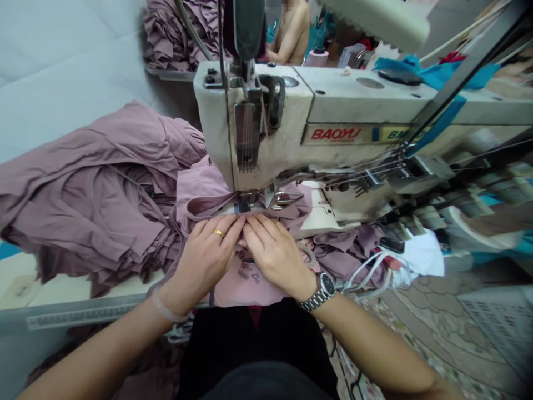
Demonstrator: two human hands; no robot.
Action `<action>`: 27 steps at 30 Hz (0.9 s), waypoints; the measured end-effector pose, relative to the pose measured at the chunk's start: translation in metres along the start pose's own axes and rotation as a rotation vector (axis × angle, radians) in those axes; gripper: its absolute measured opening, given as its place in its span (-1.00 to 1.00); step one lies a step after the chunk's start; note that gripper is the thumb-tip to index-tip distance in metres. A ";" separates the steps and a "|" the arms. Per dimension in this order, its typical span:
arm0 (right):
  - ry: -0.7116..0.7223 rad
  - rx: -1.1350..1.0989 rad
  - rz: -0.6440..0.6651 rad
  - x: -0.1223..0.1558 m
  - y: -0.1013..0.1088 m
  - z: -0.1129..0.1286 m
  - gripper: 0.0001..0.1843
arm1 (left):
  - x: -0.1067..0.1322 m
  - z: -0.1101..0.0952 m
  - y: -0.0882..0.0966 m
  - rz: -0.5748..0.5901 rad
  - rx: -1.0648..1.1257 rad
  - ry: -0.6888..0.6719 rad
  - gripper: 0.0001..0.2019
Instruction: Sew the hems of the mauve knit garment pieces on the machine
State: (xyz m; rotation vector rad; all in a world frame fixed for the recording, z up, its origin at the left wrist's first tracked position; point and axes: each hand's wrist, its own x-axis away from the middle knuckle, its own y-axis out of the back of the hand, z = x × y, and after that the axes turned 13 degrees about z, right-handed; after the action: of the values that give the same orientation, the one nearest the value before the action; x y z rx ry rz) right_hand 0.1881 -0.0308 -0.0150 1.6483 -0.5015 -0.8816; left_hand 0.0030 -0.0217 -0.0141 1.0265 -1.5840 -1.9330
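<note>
Both my hands are side by side on a mauve piece of fabric [204, 186], right in front of the presser foot [250, 204] of a sewing machine [266, 111]. My left hand [212, 244], with a gold ring, presses the fabric's edge with its fingertips. My right hand [272, 250], above a metal watch [326, 284], has its fingers bent together on the same edge. The fingertips nearly meet and partly hide the cloth under them. Several threads run down the machine head to the needle area, which is mostly covered by the foot.
A large heap of mauve fabric pieces [100, 183] lies left of the machine. More mauve cloth [353, 253] and a white face mask [422, 255] lie at the right. Thread guides [370, 180] stick out along the machine arm. Another person [295, 30] sits beyond it.
</note>
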 end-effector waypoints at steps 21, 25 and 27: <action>-0.038 -0.222 -0.003 -0.003 0.001 -0.009 -0.61 | -0.006 0.004 0.002 0.022 -0.005 -0.019 -0.61; -0.060 -0.162 -0.002 -0.005 0.000 -0.010 -0.63 | -0.008 0.002 0.003 0.020 -0.037 -0.008 -0.61; -0.068 -0.143 0.006 -0.006 0.000 -0.010 -0.62 | -0.008 0.002 0.003 0.027 -0.036 -0.003 -0.62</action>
State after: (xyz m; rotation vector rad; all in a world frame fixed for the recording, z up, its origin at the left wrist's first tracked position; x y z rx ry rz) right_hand 0.1918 -0.0197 -0.0123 1.4904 -0.4782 -0.9499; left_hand 0.0065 -0.0153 -0.0087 0.9827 -1.5510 -1.9393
